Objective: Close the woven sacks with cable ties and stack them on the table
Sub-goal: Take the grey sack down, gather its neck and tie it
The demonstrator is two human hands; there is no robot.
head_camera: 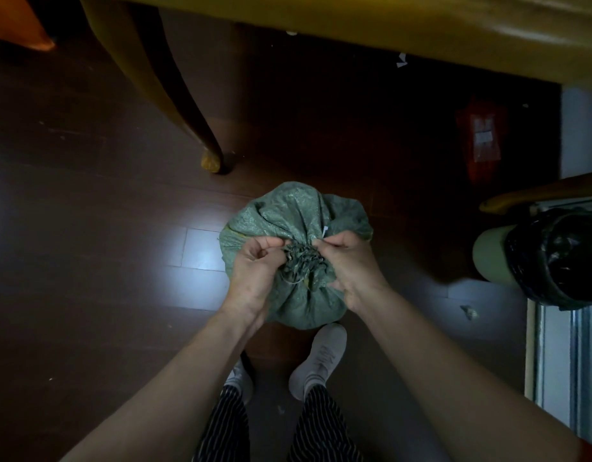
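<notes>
The green sack stood on the floor below the counter, its bunched neck pointing straight up between the left hand and right hand, both pinching it, equally near.

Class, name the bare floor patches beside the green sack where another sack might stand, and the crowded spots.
Bare floor lies left of the sack, between the table leg and the left arm. A narrower strip lies right of it, before the lined bin. Crowded: the sack's neck, gripped by left hand and right hand.
</notes>
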